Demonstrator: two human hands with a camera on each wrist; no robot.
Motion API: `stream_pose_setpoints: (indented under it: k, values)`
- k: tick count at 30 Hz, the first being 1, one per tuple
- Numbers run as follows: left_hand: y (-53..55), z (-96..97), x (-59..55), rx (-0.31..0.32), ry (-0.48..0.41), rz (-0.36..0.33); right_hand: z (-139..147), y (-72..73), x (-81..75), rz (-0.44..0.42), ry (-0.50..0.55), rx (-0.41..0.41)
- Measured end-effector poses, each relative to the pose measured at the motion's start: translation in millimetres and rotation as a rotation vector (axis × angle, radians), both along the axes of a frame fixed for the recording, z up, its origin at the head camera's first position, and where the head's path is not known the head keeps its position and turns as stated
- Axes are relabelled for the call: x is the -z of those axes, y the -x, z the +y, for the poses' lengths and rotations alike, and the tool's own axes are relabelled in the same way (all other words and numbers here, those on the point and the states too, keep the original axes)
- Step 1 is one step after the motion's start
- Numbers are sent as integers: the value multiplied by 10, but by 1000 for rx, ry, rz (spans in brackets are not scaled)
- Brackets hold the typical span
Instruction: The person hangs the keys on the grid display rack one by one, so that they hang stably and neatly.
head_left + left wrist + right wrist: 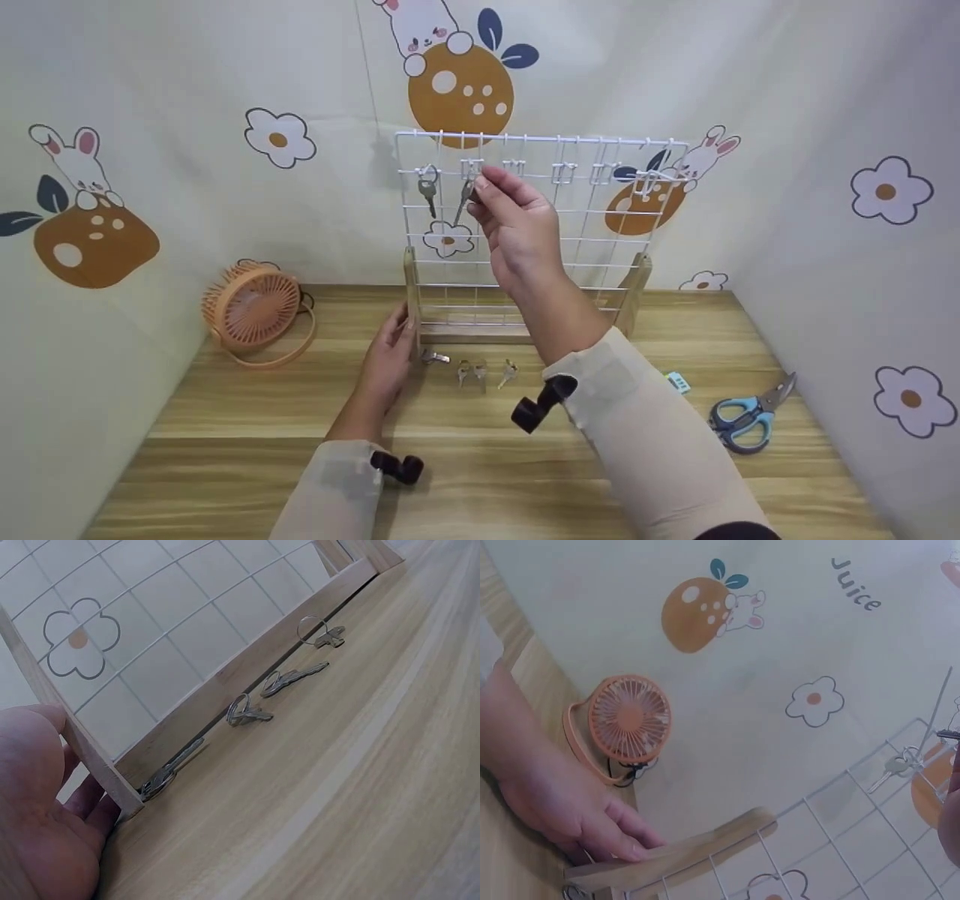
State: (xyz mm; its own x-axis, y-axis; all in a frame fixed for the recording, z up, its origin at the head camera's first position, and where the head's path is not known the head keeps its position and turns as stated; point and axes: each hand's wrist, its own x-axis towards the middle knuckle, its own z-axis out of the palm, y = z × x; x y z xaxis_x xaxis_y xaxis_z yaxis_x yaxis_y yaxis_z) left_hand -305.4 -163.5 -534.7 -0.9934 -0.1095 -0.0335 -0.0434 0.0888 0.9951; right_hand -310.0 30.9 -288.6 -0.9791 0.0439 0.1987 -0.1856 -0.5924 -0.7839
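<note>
A white wire grid rack [525, 262] stands upright on wooden feet, small white hooks [514, 166] along its upper part. One key [427, 187] hangs by its ring at the grid's upper left. At the second hook from the left, my right hand [521, 232] pinches a key [463, 201] between thumb and fingers, its blade pointing down; the fingers partly hide its head. Low at the rack's left side, my left hand [386, 356] holds the wooden post [97, 765]. Several keys with rings, one of them a key [292, 679], lie before the rack's base.
An orange fan [259, 307] stands to the left of the rack. At the right lie blue-handled scissors [750, 416], with a small blue and white item [677, 382] near them, partly behind the right sleeve. Printed curtains surround the wooden table [247, 450].
</note>
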Motion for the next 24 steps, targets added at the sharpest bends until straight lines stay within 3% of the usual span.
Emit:
stream_pose_setpoints:
  k: [4,17,24]
  values:
    - [10,-4,7,-1,27,1,-74,57,-37,-12,37,11]
    - [3,2,-12,-1,31,4,-77,156,28,-6,-38,32]
    - [1,-3,15,16,3,12,117,90,253,39,-111,3]
